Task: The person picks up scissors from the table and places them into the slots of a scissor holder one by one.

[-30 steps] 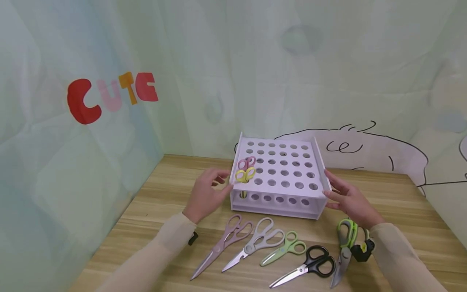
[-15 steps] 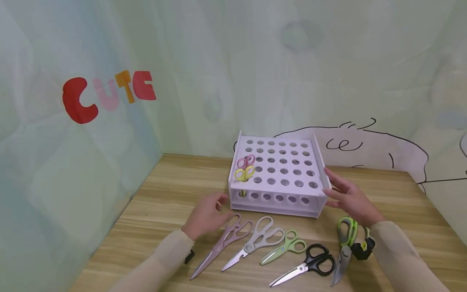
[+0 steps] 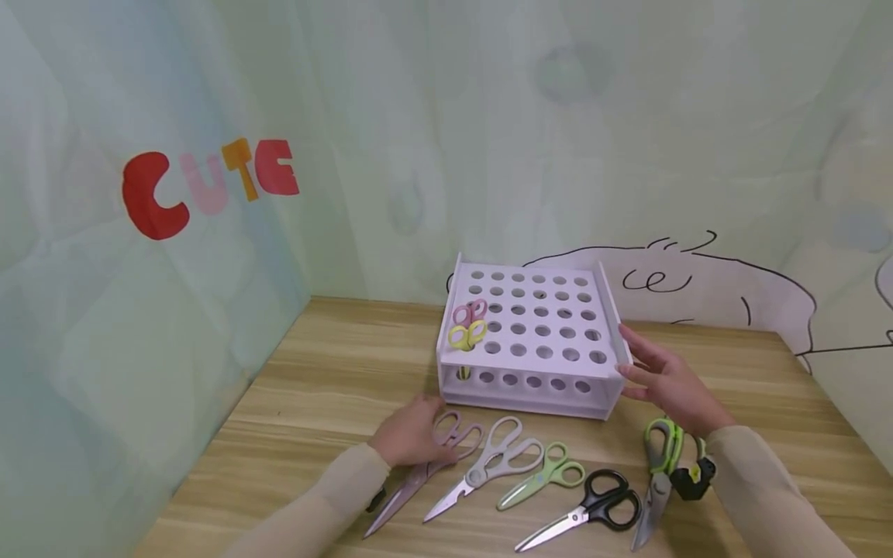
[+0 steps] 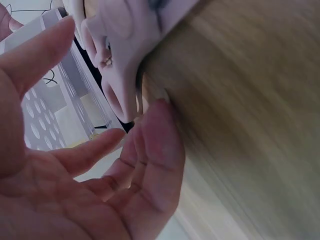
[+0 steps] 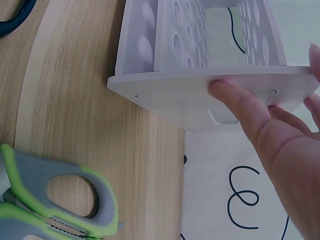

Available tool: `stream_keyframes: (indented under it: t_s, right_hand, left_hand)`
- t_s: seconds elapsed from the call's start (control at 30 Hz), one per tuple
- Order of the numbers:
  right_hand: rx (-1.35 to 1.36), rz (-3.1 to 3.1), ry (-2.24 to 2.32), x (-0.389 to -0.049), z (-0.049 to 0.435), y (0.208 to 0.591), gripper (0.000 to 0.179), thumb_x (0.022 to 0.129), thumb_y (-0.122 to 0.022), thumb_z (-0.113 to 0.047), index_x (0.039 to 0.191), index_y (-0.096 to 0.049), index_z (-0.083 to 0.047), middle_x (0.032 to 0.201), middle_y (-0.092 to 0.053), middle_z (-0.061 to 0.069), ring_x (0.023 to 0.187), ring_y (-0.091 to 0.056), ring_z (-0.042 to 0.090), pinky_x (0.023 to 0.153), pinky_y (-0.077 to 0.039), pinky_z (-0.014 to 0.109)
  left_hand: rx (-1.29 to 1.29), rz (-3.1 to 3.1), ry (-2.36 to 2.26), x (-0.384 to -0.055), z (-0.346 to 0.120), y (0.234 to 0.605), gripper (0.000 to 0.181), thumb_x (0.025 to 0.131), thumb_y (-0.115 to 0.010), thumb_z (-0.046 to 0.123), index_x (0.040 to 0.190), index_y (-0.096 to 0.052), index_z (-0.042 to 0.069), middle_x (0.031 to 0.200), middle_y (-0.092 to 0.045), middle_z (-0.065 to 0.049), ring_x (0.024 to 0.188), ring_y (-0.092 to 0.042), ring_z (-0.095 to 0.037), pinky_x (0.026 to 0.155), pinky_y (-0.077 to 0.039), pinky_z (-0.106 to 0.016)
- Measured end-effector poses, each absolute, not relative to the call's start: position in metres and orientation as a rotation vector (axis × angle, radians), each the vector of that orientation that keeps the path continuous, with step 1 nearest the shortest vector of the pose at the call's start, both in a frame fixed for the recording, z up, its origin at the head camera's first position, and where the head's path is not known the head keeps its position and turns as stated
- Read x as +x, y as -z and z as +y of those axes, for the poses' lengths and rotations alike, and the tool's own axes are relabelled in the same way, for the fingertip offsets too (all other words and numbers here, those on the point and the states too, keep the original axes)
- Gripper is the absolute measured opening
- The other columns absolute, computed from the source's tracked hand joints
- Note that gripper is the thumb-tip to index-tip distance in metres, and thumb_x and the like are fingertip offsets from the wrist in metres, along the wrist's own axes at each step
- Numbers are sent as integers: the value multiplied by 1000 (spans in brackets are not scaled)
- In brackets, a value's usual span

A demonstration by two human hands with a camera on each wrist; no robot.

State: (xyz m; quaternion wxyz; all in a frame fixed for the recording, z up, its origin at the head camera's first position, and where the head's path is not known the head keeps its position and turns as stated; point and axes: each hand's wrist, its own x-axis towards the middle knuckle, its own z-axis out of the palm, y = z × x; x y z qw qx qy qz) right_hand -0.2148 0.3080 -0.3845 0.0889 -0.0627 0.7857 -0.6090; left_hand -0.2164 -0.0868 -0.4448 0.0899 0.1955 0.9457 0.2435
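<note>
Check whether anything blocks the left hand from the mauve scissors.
Nothing visible does: the left hand is at the handle end of the mauve scissors. The grey scissors lie to their right, not in between.

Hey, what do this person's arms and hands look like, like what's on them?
The left sleeve and right sleeve are long, plain beige. The left hand and right hand are ungloved. A left wrist device and right wrist device show, both black, details unclear.

The leftmost scissors (image 3: 421,474) are mauve, the rack (image 3: 505,339) white.
</note>
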Motion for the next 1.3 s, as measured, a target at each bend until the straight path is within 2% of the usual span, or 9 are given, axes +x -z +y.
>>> stream_keyframes:
  t_s: [0.27,0.5,0.73,0.9,1.13,1.23,1.3]
  right_hand:
    - [-184,2338,1811,-215,308,386,76,99,-61,-21,159,-15,-22,162,-8,22,131,-43,34,93,-52,36]
    - [-196,2352,1800,-215,308,381,75,100,-60,-23,159,-15,-22,162,-8,22,134,-39,39,93,-52,36]
    - [-169,2348,1804,-215,309,384,75,100,-61,-21,159,-15,-23,162,-10,23,133,-40,38,92,-53,36]
    - [-185,2348,1806,-215,309,386,75,100,-61,-21,159,-15,-23,162,-9,24,133,-40,39,92,-53,37]
    - [-172,2360,1789,-214,309,386,75,100,-60,-21,159,-14,-25,162,-9,24,133,-40,40,92,-53,35]
    - [-175,2360,1794,-214,309,386,75,100,-60,-21,159,-14,-24,161,-9,25,132,-41,38,92,-53,35]
    - [-185,2354,1803,-214,308,386,75,100,-60,-20,159,-14,-23,161,-9,26,132,-42,38,92,-53,35]
  left_hand:
    - [613,2805,-702,-217,-85,445,73,61,-92,32,120,-62,-1,111,-62,-15,97,-60,-32,85,-52,-52]
    - [667,2832,-718,-218,-85,444,75,63,-92,28,125,-56,7,118,-63,-13,105,-60,-33,87,-51,-52]
    - [702,2819,-745,-217,-83,443,76,63,-91,23,128,-53,11,116,-66,-12,91,-63,-27,76,-54,-46]
    - [735,2778,-810,-216,-84,441,77,68,-89,17,134,-51,12,119,-64,-15,94,-62,-28,79,-53,-48]
    - [895,2740,-850,-217,-88,439,77,72,-85,11,140,-49,9,126,-62,-15,104,-61,-28,90,-51,-48]
    - [906,2707,-871,-218,-88,438,74,74,-84,9,140,-51,8,121,-63,-13,98,-61,-21,87,-52,-42]
    - [903,2684,-887,-219,-89,437,69,75,-83,8,137,-54,9,110,-65,-8,90,-60,-16,81,-53,-37]
